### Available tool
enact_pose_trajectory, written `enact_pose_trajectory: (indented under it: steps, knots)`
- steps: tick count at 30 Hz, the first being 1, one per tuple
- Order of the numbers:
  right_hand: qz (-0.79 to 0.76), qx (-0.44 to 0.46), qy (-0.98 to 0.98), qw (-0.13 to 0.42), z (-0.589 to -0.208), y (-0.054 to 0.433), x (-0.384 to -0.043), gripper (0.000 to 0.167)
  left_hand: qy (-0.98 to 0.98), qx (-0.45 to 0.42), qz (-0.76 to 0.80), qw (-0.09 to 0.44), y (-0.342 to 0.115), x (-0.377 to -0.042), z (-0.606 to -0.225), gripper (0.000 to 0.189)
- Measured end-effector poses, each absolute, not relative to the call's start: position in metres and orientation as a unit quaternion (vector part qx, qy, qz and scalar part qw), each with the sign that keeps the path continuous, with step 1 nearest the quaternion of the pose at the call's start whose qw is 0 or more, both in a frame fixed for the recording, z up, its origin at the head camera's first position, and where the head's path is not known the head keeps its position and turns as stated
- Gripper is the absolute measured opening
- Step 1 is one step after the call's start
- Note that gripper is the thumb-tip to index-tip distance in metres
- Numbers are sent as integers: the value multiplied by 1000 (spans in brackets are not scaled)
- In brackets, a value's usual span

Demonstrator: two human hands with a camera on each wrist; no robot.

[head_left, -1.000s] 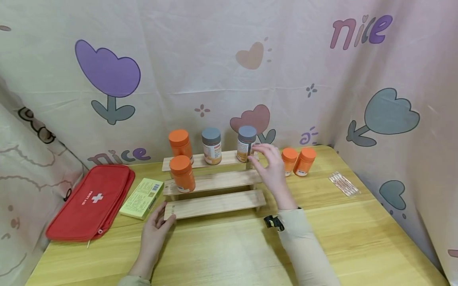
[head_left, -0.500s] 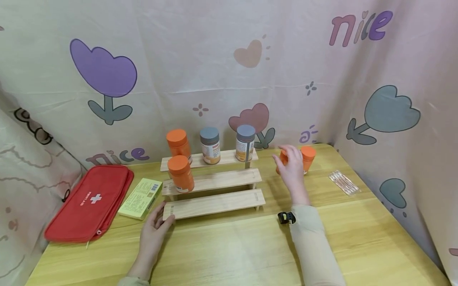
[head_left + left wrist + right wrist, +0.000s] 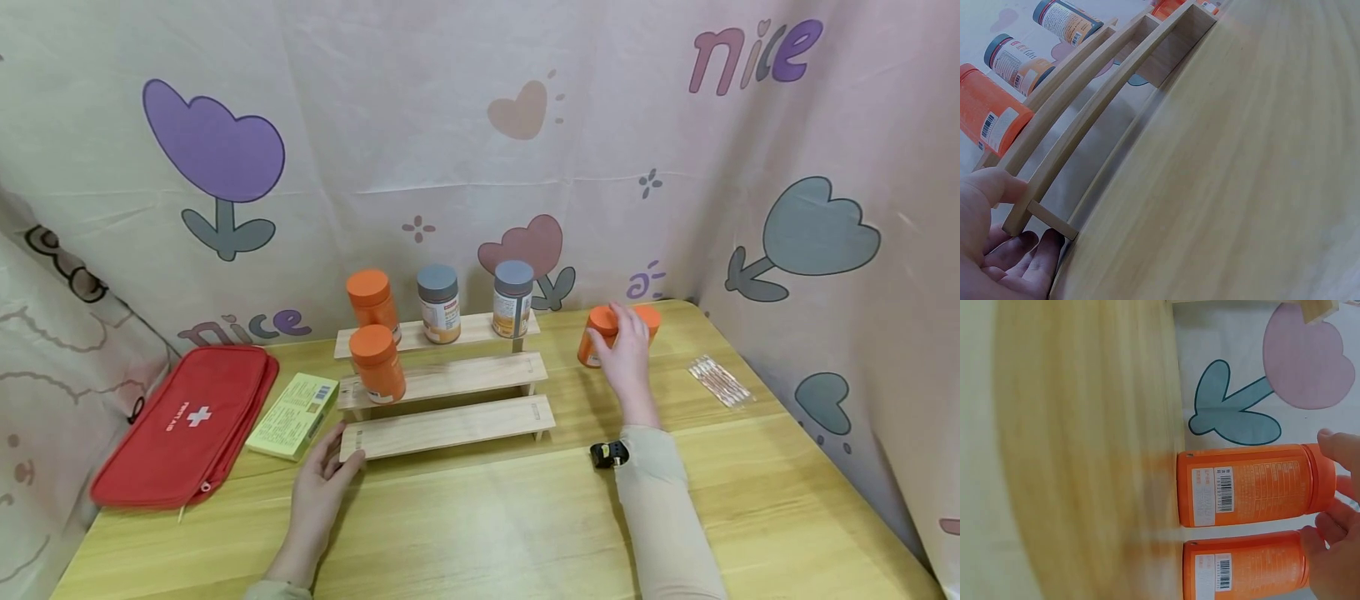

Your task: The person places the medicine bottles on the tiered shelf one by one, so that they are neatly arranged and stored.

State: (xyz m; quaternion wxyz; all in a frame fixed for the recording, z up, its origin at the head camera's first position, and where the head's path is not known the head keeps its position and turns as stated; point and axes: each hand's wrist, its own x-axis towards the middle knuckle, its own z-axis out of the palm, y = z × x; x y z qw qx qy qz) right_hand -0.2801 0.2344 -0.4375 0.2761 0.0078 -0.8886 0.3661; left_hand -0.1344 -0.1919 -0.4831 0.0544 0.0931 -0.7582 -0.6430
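Observation:
My left hand (image 3: 317, 487) holds the left end of the lowest step of a three-step wooden rack (image 3: 450, 429), thumb on top and fingers beneath in the left wrist view. On the top step stand an orange bottle (image 3: 369, 304) and two grey-capped bottles (image 3: 439, 310) (image 3: 513, 304); another orange bottle (image 3: 379, 367) is on the middle step. Right of the rack, my right hand (image 3: 632, 362) grips the cap of an upright orange bottle (image 3: 1247, 487), thumb and fingers on opposite sides. A matching orange bottle (image 3: 1244, 569) stands beside it, partly behind the hand in the head view.
A red first aid pouch (image 3: 187, 425) and a yellow-green box (image 3: 294, 415) lie left of the rack. At the right is a clear packet of cotton swabs (image 3: 720, 380). A printed curtain (image 3: 420, 125) hangs behind the wooden table (image 3: 450, 533).
My right hand has left the right grey-capped bottle on the top step and moved right to the orange bottle, closing on its cap. The left hand stays on the rack.

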Motion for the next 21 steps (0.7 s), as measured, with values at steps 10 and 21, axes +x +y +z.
enact_pose_trajectory:
  steps: [10, 21]
  knots:
    - [375, -8, -899, 224, -438, 233, -281, 55, -764, 96, -635, 52, -192, -135, -483, 68]
    - [377, 24, -895, 237, -440, 232, -280, 46, -761, 99, -639, 48, -191, -134, -483, 67]
